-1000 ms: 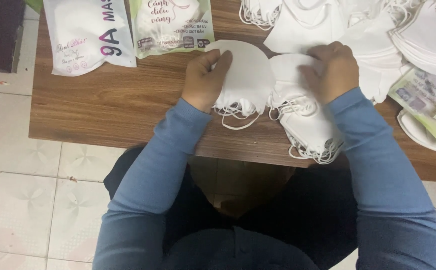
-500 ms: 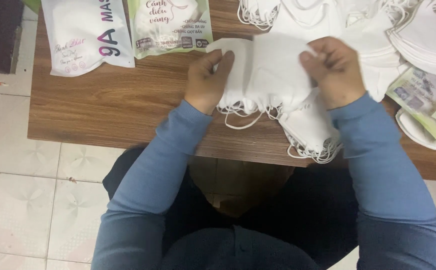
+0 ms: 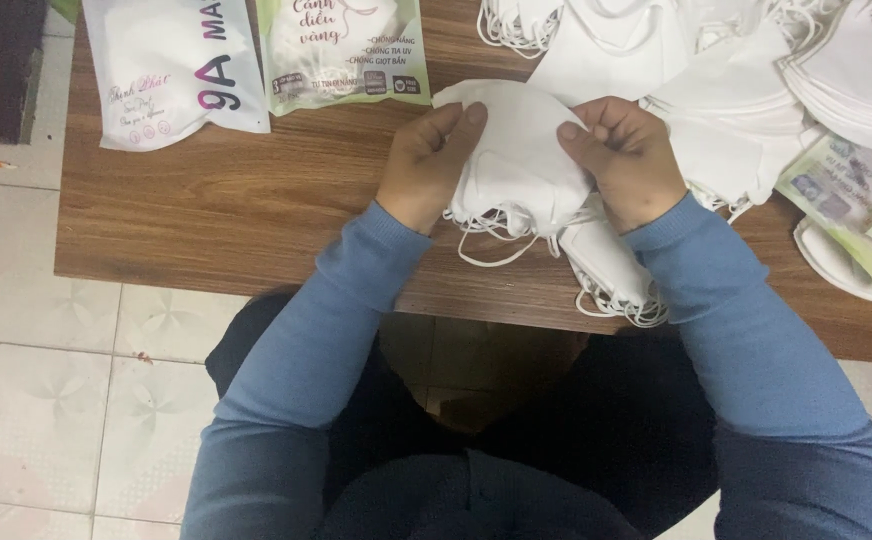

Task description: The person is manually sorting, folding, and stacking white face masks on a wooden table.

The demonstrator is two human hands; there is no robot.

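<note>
Head view, hands: left hand and right hand pinch the two sides of a small stack of masks, thumbs on top, fingers curled under.
Head view, masks: white, folded flat, held just above the near edge of the table, in the middle of the scene, between the two blue sleeves.
Head view, loops: thin white ear loops hang loose below the stack.
Handling: the masks look very light, soft and limp, so the layers would likely slide apart; a pinch at both side edges should keep them squared. The loops could snag.
Second stack: more masks lie on the table under the right wrist, loops over the near edge.
Far right: a big loose heap of white masks, spread towards the far right corner.
Far left package: flat white bag with dark and pink print, lying flat.
Far middle package: flat pale green and white bag, just beside the white one, apart from the hands.
Right edge packages: more pale green bags, partly under the heap.
Floor: pale tiles at near left.
</note>
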